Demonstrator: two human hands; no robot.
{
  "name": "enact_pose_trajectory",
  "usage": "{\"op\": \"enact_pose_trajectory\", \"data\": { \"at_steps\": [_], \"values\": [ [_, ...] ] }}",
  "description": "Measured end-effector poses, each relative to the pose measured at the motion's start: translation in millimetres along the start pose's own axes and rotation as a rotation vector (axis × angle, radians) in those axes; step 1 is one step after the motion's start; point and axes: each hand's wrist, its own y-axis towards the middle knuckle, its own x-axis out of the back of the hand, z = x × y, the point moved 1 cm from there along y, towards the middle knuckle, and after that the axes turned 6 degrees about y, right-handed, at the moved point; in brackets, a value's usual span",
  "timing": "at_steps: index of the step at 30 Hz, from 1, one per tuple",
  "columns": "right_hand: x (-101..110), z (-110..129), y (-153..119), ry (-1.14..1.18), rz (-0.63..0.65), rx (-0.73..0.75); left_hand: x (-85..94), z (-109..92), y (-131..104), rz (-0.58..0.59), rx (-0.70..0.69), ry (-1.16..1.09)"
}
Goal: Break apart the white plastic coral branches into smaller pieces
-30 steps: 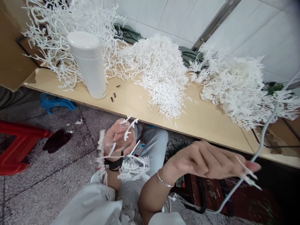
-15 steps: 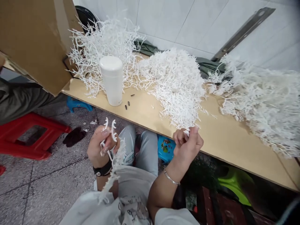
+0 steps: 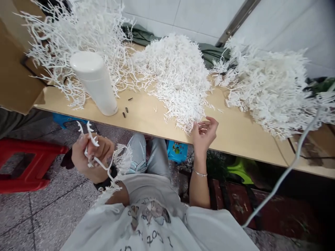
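The left hand (image 3: 92,153) hides part of the white sprigs (image 3: 92,135); to its left, the edge crops the red stool (image 3: 42,149). Whether the right hand (image 3: 202,127) touches the white heap (image 3: 178,76) ahead is unclear; to its right, the tabletop (image 3: 227,132) partly hides a lime-green object (image 3: 239,170).

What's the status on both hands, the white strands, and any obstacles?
Left hand gripping white branched strands. Right hand open, at near edge of middle white pile, contact unclear. White bottle stands left of pile, clear of right hand.
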Motion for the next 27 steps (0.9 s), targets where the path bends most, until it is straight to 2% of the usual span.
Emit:
{"op": "enact_pose_trajectory", "data": {
  "at_steps": [5, 14, 17, 22, 27],
  "values": [
    [1, -2, -5, 0.038, -0.14, -0.024, 0.3, 6, 3, -0.029, 0.008, 0.007],
    [-1, 3, -8, -0.13, -0.19, 0.032, 17.7, 0, 4, 0.088, 0.004, 0.046],
    [-1, 1, -8, -0.131, -0.175, 0.024, 20.9, -3, 2, 0.081, -0.016, 0.075],
    [-1, -3, -8, -0.136, -0.127, 0.037, 16.1, -2, -1, -0.034, -0.028, 0.08],
    [-1, -5, -7, -0.129, -0.108, 0.037, 10.4, 0, -2, 0.02, -0.026, 0.098]
  ]
}}
